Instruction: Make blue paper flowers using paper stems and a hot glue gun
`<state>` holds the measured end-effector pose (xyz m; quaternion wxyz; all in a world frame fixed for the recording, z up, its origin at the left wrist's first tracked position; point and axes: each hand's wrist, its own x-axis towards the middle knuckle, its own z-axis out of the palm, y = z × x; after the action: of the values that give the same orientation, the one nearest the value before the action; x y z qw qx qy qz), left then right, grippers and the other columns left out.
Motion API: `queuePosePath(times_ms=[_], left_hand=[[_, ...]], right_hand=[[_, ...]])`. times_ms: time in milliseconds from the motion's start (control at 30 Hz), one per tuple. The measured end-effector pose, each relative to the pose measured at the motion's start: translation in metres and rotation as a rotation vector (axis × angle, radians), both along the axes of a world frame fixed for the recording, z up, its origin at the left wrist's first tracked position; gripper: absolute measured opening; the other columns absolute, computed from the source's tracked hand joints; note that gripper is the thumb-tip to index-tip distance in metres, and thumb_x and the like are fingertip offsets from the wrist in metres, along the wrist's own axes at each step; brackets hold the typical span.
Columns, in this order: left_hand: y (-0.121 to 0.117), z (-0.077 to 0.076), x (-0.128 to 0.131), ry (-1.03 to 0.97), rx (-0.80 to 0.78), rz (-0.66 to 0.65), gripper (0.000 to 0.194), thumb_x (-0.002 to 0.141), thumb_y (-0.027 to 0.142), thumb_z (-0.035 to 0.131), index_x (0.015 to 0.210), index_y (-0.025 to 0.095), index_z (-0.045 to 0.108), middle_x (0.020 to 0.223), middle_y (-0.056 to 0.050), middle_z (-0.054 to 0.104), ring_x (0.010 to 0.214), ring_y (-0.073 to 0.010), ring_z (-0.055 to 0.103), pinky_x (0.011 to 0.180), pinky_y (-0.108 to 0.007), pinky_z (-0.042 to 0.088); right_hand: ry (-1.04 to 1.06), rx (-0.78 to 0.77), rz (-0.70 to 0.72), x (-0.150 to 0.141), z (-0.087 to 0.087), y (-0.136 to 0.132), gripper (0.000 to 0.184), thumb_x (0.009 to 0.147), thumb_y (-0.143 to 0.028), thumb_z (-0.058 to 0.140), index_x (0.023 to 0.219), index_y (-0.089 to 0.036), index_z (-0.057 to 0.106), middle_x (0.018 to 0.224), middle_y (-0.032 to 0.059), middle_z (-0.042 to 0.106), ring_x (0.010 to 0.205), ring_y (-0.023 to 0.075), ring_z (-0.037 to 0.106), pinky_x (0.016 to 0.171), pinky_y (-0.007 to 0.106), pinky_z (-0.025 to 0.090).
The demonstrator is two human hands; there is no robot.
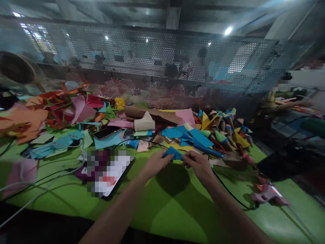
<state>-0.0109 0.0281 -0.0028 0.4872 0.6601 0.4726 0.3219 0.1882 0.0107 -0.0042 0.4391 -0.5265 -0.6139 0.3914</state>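
Note:
Both my hands hold a small folded piece of blue paper (pixel 173 153) just above the green table (pixel 177 203). My left hand (pixel 156 163) pinches its left end with closed fingers. My right hand (pixel 199 164) pinches its right end, fingers curled. Behind the blue piece lie more blue paper pieces (pixel 194 137) and a heap of rolled paper cones (pixel 225 130).
A phone with a lit screen (pixel 108 173) lies left of my hands, another phone (pixel 106 133) farther back. A pink glue gun (pixel 269 195) with a black cord (pixel 228 193) rests at right. Coloured paper scraps (pixel 63 112) cover the back left. A perforated metal screen (pixel 152 61) stands behind; a person (pixel 281 98) sits at right.

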Motion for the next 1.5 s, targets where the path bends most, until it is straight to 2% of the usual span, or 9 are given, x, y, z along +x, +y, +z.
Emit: queuePosePath(times_ms=[233, 400, 633, 867, 1000, 1167, 1300, 1500], left_hand=[[0.004, -0.005, -0.001, -0.002, 0.11, 0.039, 0.03, 0.088, 0.047, 0.05, 0.075, 0.02, 0.05, 0.062, 0.005, 0.045, 0.058, -0.0124, 0.04, 0.054, -0.025, 0.026], [0.003, -0.003, 0.0, -0.019, 0.105, 0.025, 0.03, 0.088, 0.046, 0.05, 0.074, 0.02, 0.048, 0.062, 0.005, 0.044, 0.057, -0.012, 0.039, 0.054, -0.025, 0.027], [0.003, -0.002, -0.002, -0.01, 0.101, 0.055, 0.031, 0.089, 0.047, 0.049, 0.073, 0.02, 0.05, 0.059, 0.005, 0.044, 0.056, -0.0127, 0.041, 0.054, -0.025, 0.028], [-0.003, 0.003, -0.001, 0.005, 0.087, -0.034, 0.025, 0.09, 0.042, 0.046, 0.077, 0.02, 0.049, 0.065, 0.005, 0.047, 0.062, -0.0134, 0.045, 0.058, -0.026, 0.032], [-0.005, 0.002, 0.001, 0.079, 0.121, -0.064, 0.021, 0.09, 0.038, 0.047, 0.078, 0.02, 0.051, 0.067, 0.003, 0.05, 0.062, -0.0139, 0.046, 0.057, -0.026, 0.032], [-0.005, 0.003, 0.002, 0.136, 0.13, -0.106, 0.027, 0.087, 0.044, 0.052, 0.075, 0.02, 0.051, 0.065, 0.003, 0.052, 0.063, -0.0143, 0.049, 0.056, -0.025, 0.031], [-0.005, 0.004, -0.001, 0.098, 0.113, -0.131, 0.029, 0.089, 0.043, 0.049, 0.071, 0.02, 0.049, 0.063, 0.003, 0.052, 0.061, -0.014, 0.05, 0.057, -0.026, 0.032], [-0.001, 0.005, -0.006, 0.095, 0.112, -0.097, 0.034, 0.089, 0.043, 0.049, 0.064, 0.021, 0.048, 0.056, 0.003, 0.052, 0.055, -0.0143, 0.049, 0.057, -0.027, 0.033]], right_hand=[[0.054, 0.026, -0.016, 0.0, 0.006, 0.001, 0.03, 0.078, -0.049, 0.068, 0.075, -0.019, 0.066, 0.069, 0.0028, 0.067, 0.063, 0.0159, 0.058, 0.058, 0.027, 0.045], [0.067, 0.042, -0.035, 0.0, 0.008, 0.0, 0.031, 0.077, -0.049, 0.069, 0.069, -0.02, 0.062, 0.06, 0.0003, 0.062, 0.059, 0.0147, 0.054, 0.056, 0.026, 0.042], [0.084, -0.005, -0.037, 0.0, 0.011, 0.001, 0.034, 0.076, -0.052, 0.069, 0.072, -0.019, 0.064, 0.067, 0.0029, 0.066, 0.059, 0.0148, 0.054, 0.057, 0.027, 0.043], [0.093, 0.029, -0.058, 0.0, 0.014, -0.001, 0.031, 0.078, -0.05, 0.068, 0.075, -0.019, 0.063, 0.069, 0.0012, 0.062, 0.064, 0.0148, 0.053, 0.06, 0.027, 0.042], [0.087, 0.009, 0.012, -0.003, 0.012, -0.001, 0.033, 0.074, -0.049, 0.072, 0.085, -0.019, 0.067, 0.074, 0.0014, 0.064, 0.067, 0.0158, 0.054, 0.062, 0.028, 0.042], [0.031, 0.049, 0.004, 0.001, 0.007, 0.001, 0.029, 0.073, -0.046, 0.074, 0.074, -0.018, 0.067, 0.066, 0.0, 0.06, 0.064, 0.0152, 0.051, 0.059, 0.028, 0.04], [0.085, 0.033, -0.056, 0.001, 0.01, 0.0, 0.034, 0.07, -0.051, 0.076, 0.076, -0.018, 0.068, 0.067, 0.0006, 0.061, 0.062, 0.0152, 0.051, 0.058, 0.028, 0.042], [0.069, 0.004, -0.039, -0.001, 0.013, 0.0, 0.039, 0.069, -0.056, 0.076, 0.075, -0.018, 0.068, 0.067, 0.0021, 0.063, 0.06, 0.0158, 0.053, 0.056, 0.029, 0.045]])
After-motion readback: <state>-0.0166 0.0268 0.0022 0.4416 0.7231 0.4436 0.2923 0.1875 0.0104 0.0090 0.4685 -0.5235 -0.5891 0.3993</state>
